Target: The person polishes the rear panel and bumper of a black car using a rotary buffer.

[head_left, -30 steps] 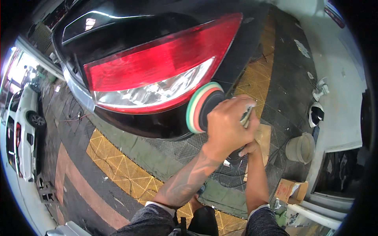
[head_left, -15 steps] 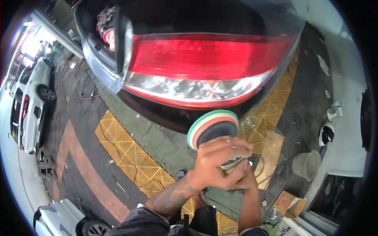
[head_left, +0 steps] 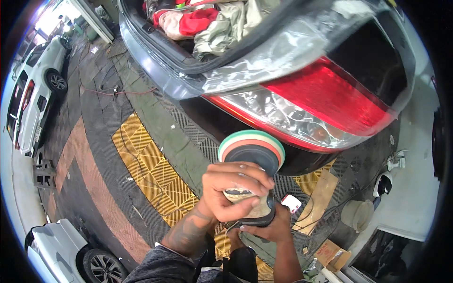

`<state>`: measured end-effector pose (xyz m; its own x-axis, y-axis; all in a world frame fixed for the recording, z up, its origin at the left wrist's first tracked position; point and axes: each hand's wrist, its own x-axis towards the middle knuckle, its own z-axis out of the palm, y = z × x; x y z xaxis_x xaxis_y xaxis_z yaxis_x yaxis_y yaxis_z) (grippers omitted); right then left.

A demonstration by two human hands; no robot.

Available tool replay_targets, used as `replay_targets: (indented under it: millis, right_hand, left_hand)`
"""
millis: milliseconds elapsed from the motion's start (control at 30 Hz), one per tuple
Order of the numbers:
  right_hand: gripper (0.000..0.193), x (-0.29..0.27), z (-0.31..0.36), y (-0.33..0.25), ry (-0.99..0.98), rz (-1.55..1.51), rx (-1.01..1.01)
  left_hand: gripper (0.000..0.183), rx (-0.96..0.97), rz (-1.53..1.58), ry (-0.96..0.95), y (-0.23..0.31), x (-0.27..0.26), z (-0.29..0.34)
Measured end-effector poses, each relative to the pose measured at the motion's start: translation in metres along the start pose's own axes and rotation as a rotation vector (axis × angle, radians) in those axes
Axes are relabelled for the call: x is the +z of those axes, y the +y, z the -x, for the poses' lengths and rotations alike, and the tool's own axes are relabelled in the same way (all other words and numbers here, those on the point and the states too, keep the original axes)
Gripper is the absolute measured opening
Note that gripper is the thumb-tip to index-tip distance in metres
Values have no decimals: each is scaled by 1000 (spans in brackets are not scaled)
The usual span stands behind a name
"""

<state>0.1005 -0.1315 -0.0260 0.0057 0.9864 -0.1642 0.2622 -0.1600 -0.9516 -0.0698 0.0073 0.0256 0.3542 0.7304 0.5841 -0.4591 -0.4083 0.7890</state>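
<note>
My left hand (head_left: pixel 233 186) is wrapped over the head of a power polisher (head_left: pixel 270 211). Behind it, my right hand (head_left: pixel 272 228) grips the polisher's body near its lower end. The round foam pad (head_left: pixel 251 137), with green, white and orange layers on a black backing plate, faces the dark rear bumper (head_left: pixel 214 115). It overlaps the bumper just below the tail light (head_left: pixel 325 101); whether pad and paint touch cannot be made out. Red and clear, the tail light has hazy smears across it. Masking film (head_left: pixel 278 59) covers the panel above.
Cloths (head_left: pixel 205 23) fill the open trunk. A cardboard piece (head_left: pixel 317 202), a bucket (head_left: pixel 357 215) and a small carton (head_left: pixel 332 255) lie along the right wall. White cars (head_left: pixel 35 94) stand at the left. Cables cross the tiled floor, and a red hose (head_left: pixel 127 92) runs near the bumper.
The view has shifted, bringing the open trunk and its cloths into sight. In the picture the tail light sits tilted and further right. Both hands still hold the polisher, now slightly lower and further left.
</note>
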Motion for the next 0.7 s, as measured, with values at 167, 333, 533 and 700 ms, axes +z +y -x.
replay_targets:
  millis: [167,333,533,700]
  right_hand:
    - [79,35,-30,-29,-21,150,37]
    - [79,67,-48,-34,-16,111,47]
    - [73,88,-72,-59,-34,143,135]
    - [70,98,-88,-67,-32,256,83]
  left_hand:
    - [16,8,87,99,1,-50,10]
    - [13,-16,114,175,0,-87,17]
    - [14,39,246,214,-10,-123,15]
    - [15,66,260,319,-5,-137,17]
